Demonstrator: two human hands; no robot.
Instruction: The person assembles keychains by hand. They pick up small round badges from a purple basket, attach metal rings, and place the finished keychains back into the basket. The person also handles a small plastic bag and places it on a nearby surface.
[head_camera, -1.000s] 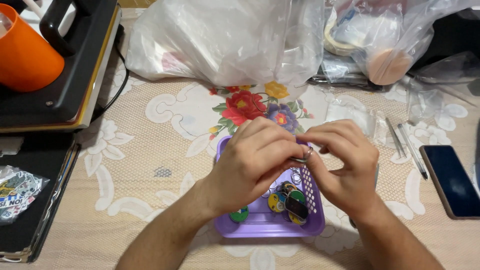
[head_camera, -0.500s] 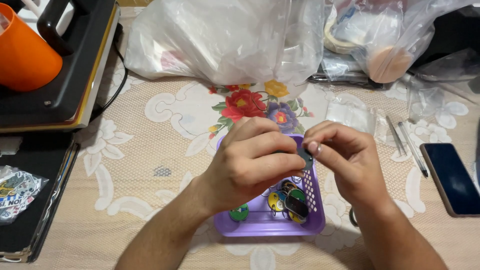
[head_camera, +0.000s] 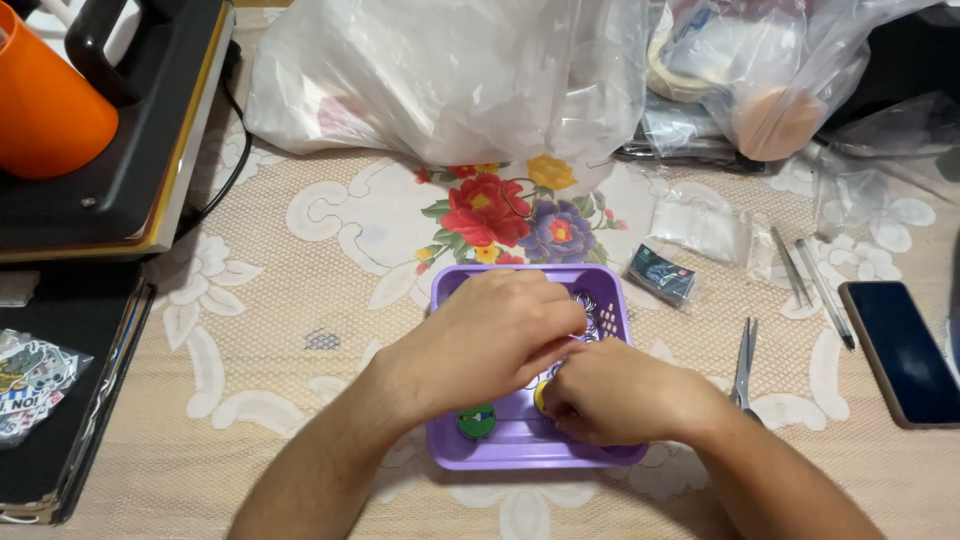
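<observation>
1. Head view, the hands: our left hand (head_camera: 490, 345) lies curled over the middle of the purple basket (head_camera: 520, 452), fingers bent down into it. Our right hand (head_camera: 615, 395) is closed low in the basket's right half, its grip pressed together around a small yellow round piece (head_camera: 541, 397); we cannot tell how firmly it is pinched.
2. Head view, the basket: a green round badge (head_camera: 477, 421) lies on the basket floor just under the left wrist, and metal rings (head_camera: 590, 310) sit in the far right corner.
3. Doing it well, we judge: keep the small pieces low inside the basket so a slip drops them back in, and steady the basket with the left hand.
4. Head view, the surface: the worktop (head_camera: 300, 300) carries a lace-pattern cloth with printed flowers. Scissors (head_camera: 743, 362), a dark phone (head_camera: 900, 350), two pens (head_camera: 810, 282) and a small dark packet (head_camera: 661, 274) lie to the right.
5. Head view, the far edge: plastic bags (head_camera: 450, 70) crowd the back; an orange cup (head_camera: 45, 100) stands on a black press at the left.
</observation>
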